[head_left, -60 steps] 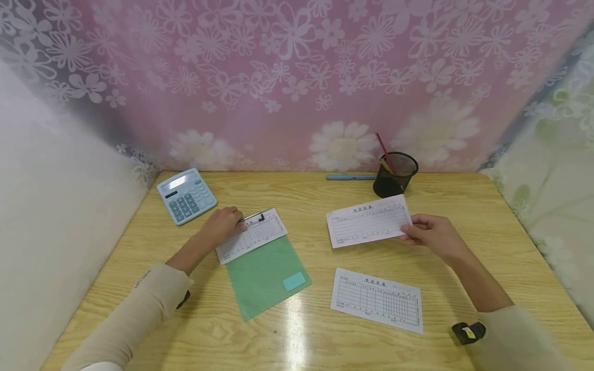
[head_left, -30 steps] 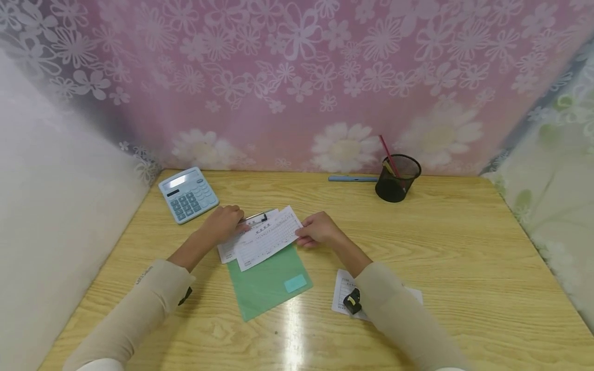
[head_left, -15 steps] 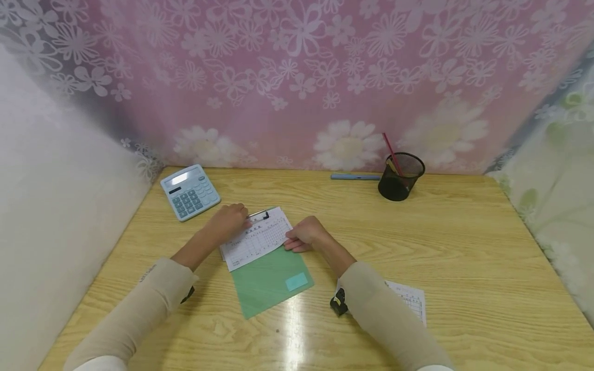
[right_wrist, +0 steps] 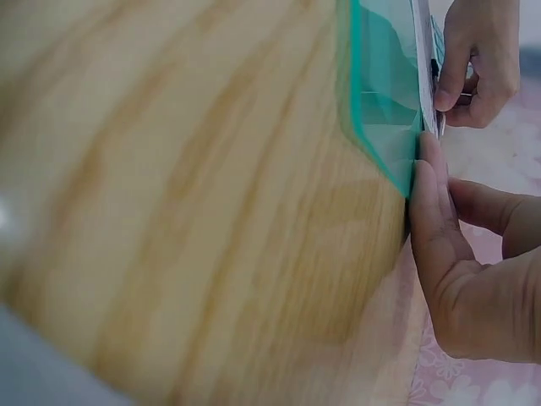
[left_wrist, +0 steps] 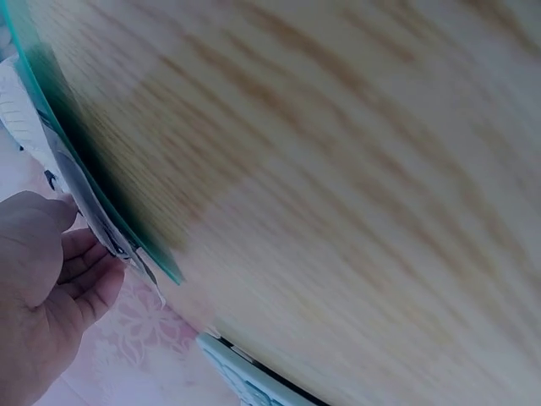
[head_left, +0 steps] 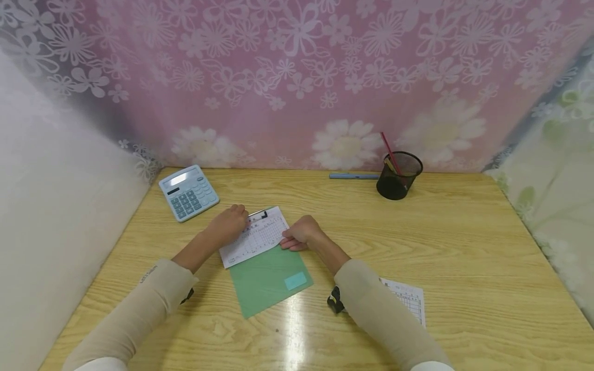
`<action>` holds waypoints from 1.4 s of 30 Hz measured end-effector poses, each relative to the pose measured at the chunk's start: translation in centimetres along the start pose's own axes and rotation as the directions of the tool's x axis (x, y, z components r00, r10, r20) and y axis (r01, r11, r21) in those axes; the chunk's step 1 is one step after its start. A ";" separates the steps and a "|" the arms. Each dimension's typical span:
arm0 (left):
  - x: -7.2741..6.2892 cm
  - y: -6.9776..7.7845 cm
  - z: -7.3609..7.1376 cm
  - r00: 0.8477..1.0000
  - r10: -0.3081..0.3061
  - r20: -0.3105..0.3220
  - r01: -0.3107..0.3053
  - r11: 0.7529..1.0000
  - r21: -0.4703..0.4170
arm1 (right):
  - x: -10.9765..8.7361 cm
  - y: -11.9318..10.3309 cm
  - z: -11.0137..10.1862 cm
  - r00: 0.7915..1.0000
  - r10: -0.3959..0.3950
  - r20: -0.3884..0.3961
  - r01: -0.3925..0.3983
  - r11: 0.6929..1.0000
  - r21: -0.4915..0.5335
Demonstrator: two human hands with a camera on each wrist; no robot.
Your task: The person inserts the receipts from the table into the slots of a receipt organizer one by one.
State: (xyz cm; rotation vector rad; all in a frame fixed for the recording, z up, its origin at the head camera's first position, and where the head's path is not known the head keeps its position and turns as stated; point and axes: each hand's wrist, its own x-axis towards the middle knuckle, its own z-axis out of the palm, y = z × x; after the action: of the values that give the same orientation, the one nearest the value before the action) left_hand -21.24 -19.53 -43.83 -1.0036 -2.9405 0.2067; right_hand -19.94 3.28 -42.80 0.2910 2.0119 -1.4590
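A green clip folder point(head_left: 262, 286) lies on the table, with a pale blue label point(head_left: 295, 281) at its lower right. Printed paper forms point(head_left: 257, 242) lie stacked across its top part, beneath the metal clip point(head_left: 257, 213). My left hand point(head_left: 228, 225) pinches the clip between thumb and fingers; the left wrist view shows this hand point(left_wrist: 42, 288) at the folder's edge. At the stack's right edge, my right hand point(head_left: 302, 233) pinches the top form. In the right wrist view, that hand's point(right_wrist: 482, 279) thumb and fingers are on either side of the paper.
Another printed form point(head_left: 410, 299) lies partly hidden under the right sleeve. A blue calculator point(head_left: 188, 193) sits at the back left. Toward the back right are a blue pen point(head_left: 352, 176) and a black mesh pen cup point(head_left: 398, 178) holding a red pencil. A flowered cloth hangs behind.
My right hand has carried a form leftward from near the pen cup onto the folder, laying it over the other form at the clip. My left hand has stayed at the clip.
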 end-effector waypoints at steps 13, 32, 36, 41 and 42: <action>-0.1 0.0 0.4 0.999 0.016 -0.036 -0.014 0.999 0.039 | 0.1 -0.2 0.7 0.997 -0.011 -0.070 0.009 0.999 -0.038; -0.2 -0.1 0.2 0.999 0.035 -0.033 -0.034 0.998 0.052 | 0.4 -0.8 1.4 0.993 -0.027 -0.119 0.020 0.998 -0.064; -0.1 -0.1 0.4 0.998 0.043 -0.038 -0.041 0.998 0.049 | 0.5 -0.8 1.2 0.993 -0.025 -0.116 0.019 0.999 -0.047; 0.0 -0.2 0.6 0.997 0.048 -0.064 -0.045 0.998 0.046 | 0.6 -0.8 1.0 0.993 -0.036 -0.116 0.031 0.999 -0.042; 0.0 -0.3 0.6 0.997 0.042 -0.066 -0.040 0.998 0.041 | 0.6 -0.7 0.9 0.993 -0.042 -0.115 0.036 0.998 -0.049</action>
State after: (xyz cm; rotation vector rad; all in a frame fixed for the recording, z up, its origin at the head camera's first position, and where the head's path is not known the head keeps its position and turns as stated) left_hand -21.45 -19.80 -44.42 -1.0452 -2.8461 0.2265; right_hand -20.46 2.03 -42.76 0.3248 2.1524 -1.4459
